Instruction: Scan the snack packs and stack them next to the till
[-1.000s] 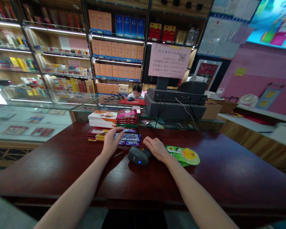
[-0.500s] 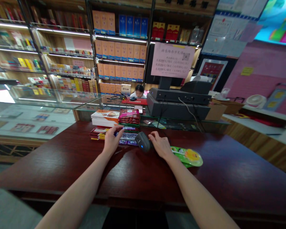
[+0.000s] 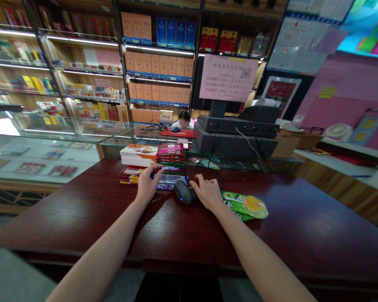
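Note:
My left hand (image 3: 148, 183) lies on the purple snack packets (image 3: 172, 179) on the dark wooden counter (image 3: 82, 209), fingers curled onto their left end. My right hand (image 3: 207, 192) grips the handle of a grey barcode scanner (image 3: 182, 192), whose head with a blue light points toward the purple packets. A green lollipop pack (image 3: 248, 205) lies just right of my right hand. Behind the packets stand a stack of white and orange boxes (image 3: 137, 154) and a stack of red packets (image 3: 170, 156). Flat red and yellow bars (image 3: 128, 175) lie at the left.
A cash register (image 3: 236, 134) with a pink notice stands behind the counter at the right. Glass display cases (image 3: 44, 147) run along the left. Shelves of boxed goods fill the back wall. A person sits far behind the glass case.
My right hand has taken hold of the scanner, brought it forward off the counter toward the purple packets, then lowered it beside them. My left hand stayed on the packets.

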A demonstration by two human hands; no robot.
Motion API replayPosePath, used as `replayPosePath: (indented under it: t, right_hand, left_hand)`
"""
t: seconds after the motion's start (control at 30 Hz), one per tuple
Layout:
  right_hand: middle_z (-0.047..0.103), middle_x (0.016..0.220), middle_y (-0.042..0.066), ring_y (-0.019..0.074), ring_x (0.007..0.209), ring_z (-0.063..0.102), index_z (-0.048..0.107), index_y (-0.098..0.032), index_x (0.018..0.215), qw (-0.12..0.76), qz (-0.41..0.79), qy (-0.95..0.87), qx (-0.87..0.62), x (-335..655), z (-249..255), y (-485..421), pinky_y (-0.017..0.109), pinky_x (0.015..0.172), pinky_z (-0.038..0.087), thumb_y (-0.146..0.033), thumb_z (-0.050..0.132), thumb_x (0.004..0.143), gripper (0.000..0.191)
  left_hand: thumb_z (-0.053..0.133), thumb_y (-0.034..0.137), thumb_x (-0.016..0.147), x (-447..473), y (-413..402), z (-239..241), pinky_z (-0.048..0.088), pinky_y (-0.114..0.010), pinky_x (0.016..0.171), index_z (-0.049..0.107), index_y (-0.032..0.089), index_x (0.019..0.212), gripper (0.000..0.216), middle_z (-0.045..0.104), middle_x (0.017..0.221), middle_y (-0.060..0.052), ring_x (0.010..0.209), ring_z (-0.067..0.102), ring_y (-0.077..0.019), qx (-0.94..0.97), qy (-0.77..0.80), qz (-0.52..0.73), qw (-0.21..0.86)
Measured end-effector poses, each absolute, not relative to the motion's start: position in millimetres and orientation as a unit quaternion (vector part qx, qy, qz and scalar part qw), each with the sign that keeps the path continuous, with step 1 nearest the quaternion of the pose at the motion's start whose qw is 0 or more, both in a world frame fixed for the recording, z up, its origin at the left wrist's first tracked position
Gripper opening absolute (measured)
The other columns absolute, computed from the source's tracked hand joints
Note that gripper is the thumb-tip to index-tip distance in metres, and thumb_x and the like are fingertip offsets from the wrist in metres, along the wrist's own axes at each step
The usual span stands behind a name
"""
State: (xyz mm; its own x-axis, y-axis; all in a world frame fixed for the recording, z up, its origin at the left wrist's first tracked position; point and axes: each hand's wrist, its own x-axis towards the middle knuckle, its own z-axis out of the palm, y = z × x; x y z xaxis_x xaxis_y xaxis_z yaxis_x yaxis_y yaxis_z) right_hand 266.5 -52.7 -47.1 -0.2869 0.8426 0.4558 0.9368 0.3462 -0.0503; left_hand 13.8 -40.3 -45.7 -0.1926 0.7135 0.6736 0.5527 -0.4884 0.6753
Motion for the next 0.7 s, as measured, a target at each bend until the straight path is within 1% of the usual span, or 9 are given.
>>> replayPosePath:
  t: [0.13,0.27,0.33,0.37,0.43,0.5,0.6,0.7]
  right_hand:
    - [0.076,0.087,0.009,0.0239,0.085,0.071,0.055,-0.02,0.116,0.218,-0.087,-0.797,-0.557,267.0,-44.6,-52.9,0.036,0.083,0.034,-0.053,0.029,0.105,0.044]
    - [0.074,0.097,0.006,0.0228,0.094,0.068,0.059,-0.023,0.111,0.224,-0.002,-0.822,-0.524,277.8,-36.7,-54.3,0.038,0.09,0.035,-0.046,0.029,0.107,0.038]
    - [0.073,0.1,0.004,0.0226,0.098,0.066,0.059,-0.026,0.115,0.226,0.056,-0.837,-0.495,286.5,-31.5,-56.2,0.04,0.095,0.034,-0.047,0.035,0.105,0.034]
    - [0.072,0.1,0.004,0.0232,0.099,0.065,0.059,-0.027,0.12,0.219,0.078,-0.844,-0.483,291.0,-29.0,-57.2,0.041,0.095,0.035,-0.049,0.042,0.102,0.033]
    - [0.069,0.102,0.003,0.0242,0.099,0.062,0.056,-0.029,0.13,0.201,0.106,-0.859,-0.459,298.5,-24.8,-59.0,0.041,0.096,0.036,-0.047,0.059,0.093,0.041]
    - [0.067,0.105,0.004,0.025,0.1,0.06,0.053,-0.03,0.136,0.185,0.118,-0.865,-0.452,302.8,-22.3,-60.3,0.042,0.096,0.037,-0.038,0.068,0.084,0.054]
    - [0.066,0.109,0.006,0.0279,0.104,0.059,0.053,-0.027,0.137,0.154,0.112,-0.868,-0.459,303.5,-22.2,-61.0,0.044,0.097,0.038,-0.027,0.072,0.073,0.067]
    - [0.067,0.112,0.008,0.0297,0.107,0.059,0.054,-0.024,0.134,0.147,0.089,-0.874,-0.455,301.9,-24.5,-61.0,0.048,0.1,0.037,-0.023,0.072,0.069,0.067]
  left_hand:
    - [0.06,0.043,0.088,13.5,-40.2,-45.8,0.052,-0.034,0.088,0.07,0.023,0.105,0.028,0.074,0.092,-0.002,0.087,0.069,-0.019,0.634,0.497,0.588,0.073]
    - [0.061,0.043,0.088,12.8,-40.9,-45.3,0.052,-0.033,0.088,0.07,0.023,0.105,0.028,0.075,0.092,-0.002,0.087,0.069,-0.0186,0.633,0.501,0.586,0.073]
    - [0.061,0.043,0.088,12.9,-41.7,-44.6,0.053,-0.033,0.088,0.07,0.023,0.105,0.028,0.075,0.092,-0.002,0.087,0.069,-0.0184,0.631,0.501,0.588,0.072]
    - [0.061,0.042,0.088,13.2,-42.2,-44.2,0.053,-0.033,0.088,0.07,0.023,0.105,0.027,0.075,0.092,-0.002,0.087,0.069,-0.0184,0.631,0.5,0.589,0.072]
    - [0.061,0.041,0.088,13.8,-43.1,-43.7,0.053,-0.033,0.089,0.07,0.022,0.104,0.027,0.075,0.092,-0.002,0.087,0.069,-0.0185,0.631,0.499,0.589,0.075]
    - [0.061,0.041,0.088,14.3,-43.7,-43.7,0.053,-0.033,0.088,0.07,0.022,0.104,0.026,0.075,0.092,-0.002,0.087,0.069,-0.0187,0.632,0.498,0.589,0.078]
    - [0.061,0.041,0.088,14.2,-43.2,-44.6,0.052,-0.034,0.088,0.07,0.022,0.105,0.028,0.075,0.092,-0.002,0.087,0.069,-0.0192,0.633,0.498,0.588,0.083]
    - [0.061,0.042,0.088,13.3,-42.2,-45.6,0.052,-0.034,0.087,0.071,0.022,0.105,0.028,0.074,0.091,-0.003,0.087,0.069,-0.0194,0.631,0.5,0.588,0.081]
